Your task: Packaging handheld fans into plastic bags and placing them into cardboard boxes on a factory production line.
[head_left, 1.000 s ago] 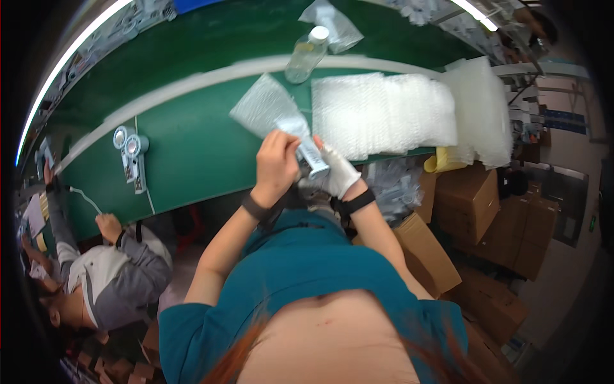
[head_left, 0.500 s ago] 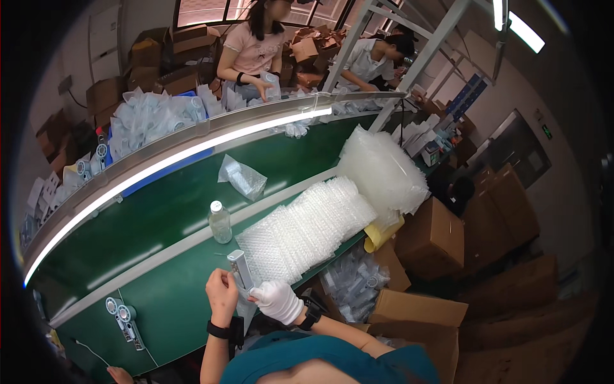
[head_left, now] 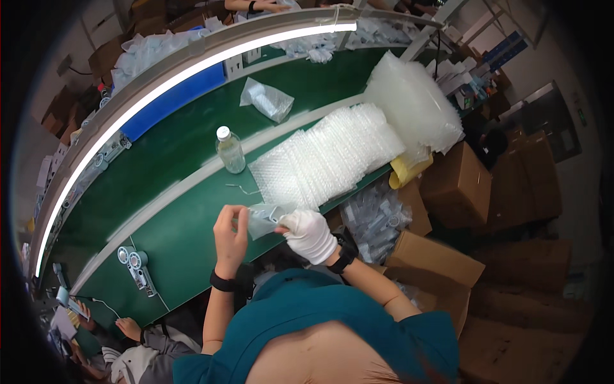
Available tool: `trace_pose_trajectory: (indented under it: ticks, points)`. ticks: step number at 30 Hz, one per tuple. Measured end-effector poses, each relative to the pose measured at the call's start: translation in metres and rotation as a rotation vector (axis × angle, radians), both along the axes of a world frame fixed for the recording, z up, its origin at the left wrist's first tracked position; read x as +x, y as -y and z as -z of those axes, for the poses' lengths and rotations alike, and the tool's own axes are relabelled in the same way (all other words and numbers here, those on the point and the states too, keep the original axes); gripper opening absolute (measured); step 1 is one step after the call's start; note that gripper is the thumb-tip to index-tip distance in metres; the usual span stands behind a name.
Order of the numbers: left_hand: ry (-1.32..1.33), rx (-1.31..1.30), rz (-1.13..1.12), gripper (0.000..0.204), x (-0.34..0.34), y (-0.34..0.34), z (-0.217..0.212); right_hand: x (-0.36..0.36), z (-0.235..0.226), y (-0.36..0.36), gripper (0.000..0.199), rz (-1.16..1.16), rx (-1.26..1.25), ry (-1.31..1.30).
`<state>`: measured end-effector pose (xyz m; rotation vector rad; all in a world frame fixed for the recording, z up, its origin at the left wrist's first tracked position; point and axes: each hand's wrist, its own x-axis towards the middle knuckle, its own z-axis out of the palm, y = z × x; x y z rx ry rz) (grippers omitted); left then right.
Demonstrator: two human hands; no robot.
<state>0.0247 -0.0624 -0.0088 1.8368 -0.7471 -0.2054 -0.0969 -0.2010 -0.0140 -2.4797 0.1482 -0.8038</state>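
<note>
Between my hands, over the green bench's near edge, is a clear plastic bag with a pale grey device partly visible at its right end. My right hand, in a white glove, is closed on that end, thumb and fingers pinching the bag and device. At the bag's left end my bare left hand has its fingers closed around the edge of the plastic. Just beyond lies a stack of bubble wrap sheets. A clear bottle with a white cap stands to its left.
Two small handheld fans lie at left on the bench. A bagged item rests on the green belt. Large bubble bags sit far right. An open carton is at my right. A co-worker's hand shows lower left.
The device, upright and exposed between my hands before, is now lower and lying within the plastic bag. My view has tilted downward, and more of the co-worker at lower left shows.
</note>
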Motion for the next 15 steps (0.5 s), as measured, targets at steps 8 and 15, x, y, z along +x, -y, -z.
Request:
trace_pose_trajectory:
  ticks: [8, 15]
  points:
    - [0.368, 1.248, -1.154, 0.095, 0.090, -0.239, 0.132, -0.170, 0.041, 0.024, 0.010, 0.853, 1.035, -0.203]
    - [-0.250, 0.989, -1.006, 0.101, 0.134, -0.352, 0.189, -0.318, 0.085, -0.007, 0.010, 1.672, 1.249, 0.499]
